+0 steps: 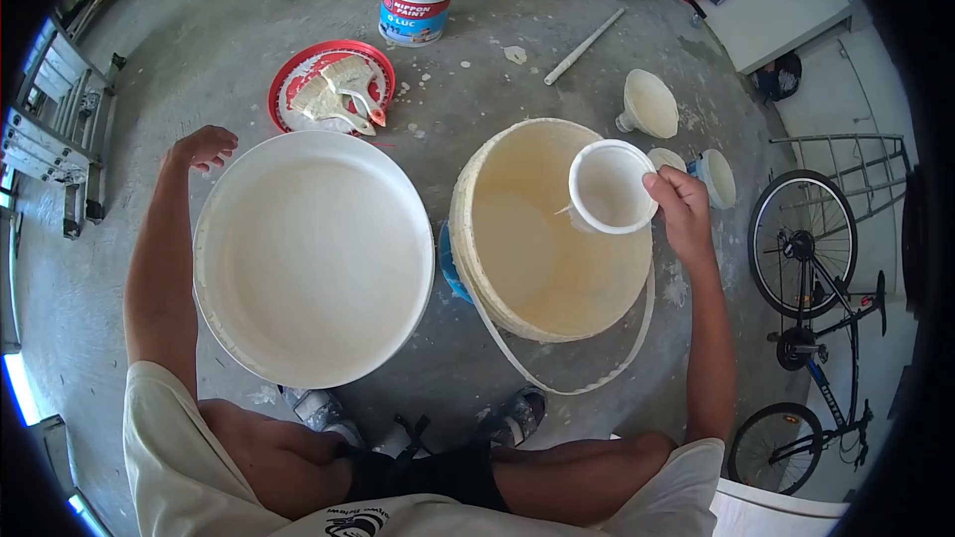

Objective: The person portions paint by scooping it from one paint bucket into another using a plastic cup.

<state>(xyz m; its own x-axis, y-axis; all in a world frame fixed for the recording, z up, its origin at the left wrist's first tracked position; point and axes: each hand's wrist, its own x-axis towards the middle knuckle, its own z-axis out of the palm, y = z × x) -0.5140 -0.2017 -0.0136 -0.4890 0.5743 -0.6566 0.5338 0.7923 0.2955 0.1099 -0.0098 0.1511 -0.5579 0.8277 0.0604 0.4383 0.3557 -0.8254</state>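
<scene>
My right hand (682,207) is closed on the rim of a small white plastic tub (614,144), which it holds over the right side of a large cream-stained bucket (466,239). The bucket's inside is coated a pale yellowish cream, and its handle (577,390) hangs down on my side. To the left of the bucket, a wide white basin (416,323) has a smooth off-white interior. Beyond the basin's upper left rim is my left hand (204,146), empty, with its fingers loosely apart and slightly bent.
A red lid (282,89) carries two paint-caked brushes (343,89). Behind it stands a paint pail (414,15). A pale stick (585,46), a whitish container (652,104) and more tubs lie on the concrete floor. A bicycle (811,268) is at right, a ladder (65,129) at left.
</scene>
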